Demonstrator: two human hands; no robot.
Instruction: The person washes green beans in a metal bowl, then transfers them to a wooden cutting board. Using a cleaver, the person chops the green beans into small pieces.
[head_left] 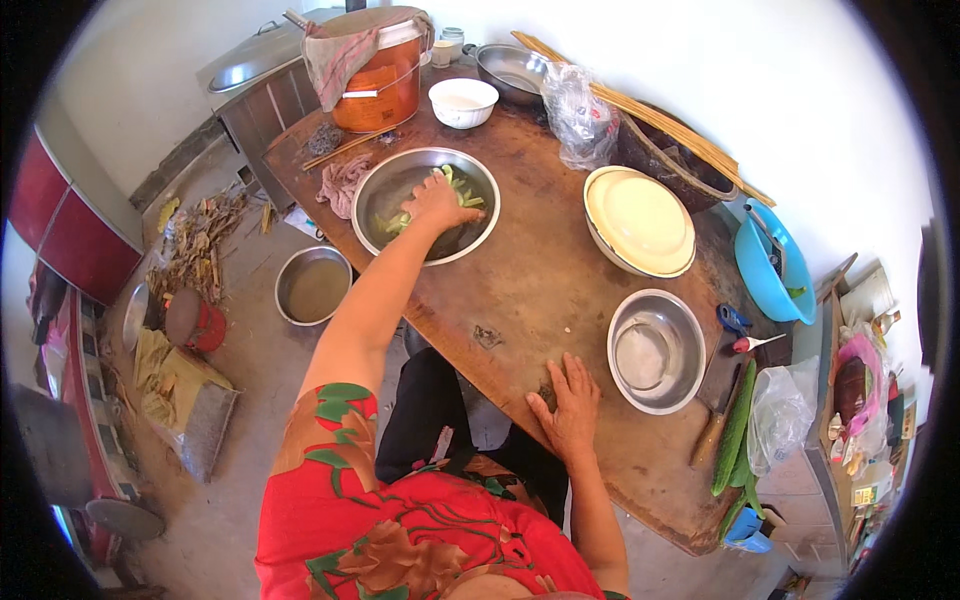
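My left hand (pixel 436 203) reaches into a wide steel basin (pixel 362 215) at the far left of the table. Its thumb is stretched apart from the fingers, which go down among pale green cut vegetable pieces (pixel 465 192) lying in water. The fingertips are partly hidden there. Near the table's front edge, my right hand (pixel 572 410) rests flat on the wood with its fingers spread and nothing in it. To its right stands a smaller steel bowl (pixel 655 350) with what looks like a little clear liquid.
Beyond the basin stand a white bowl (pixel 463 103) and an orange bucket (pixel 380 92). A cream-lidded bowl (pixel 640 215), a blue basin (pixel 765 265), a knife (pixel 712 425) and cucumbers (pixel 736 430) occupy the right side. A steel pot (pixel 313 287) stands below the table's left edge.
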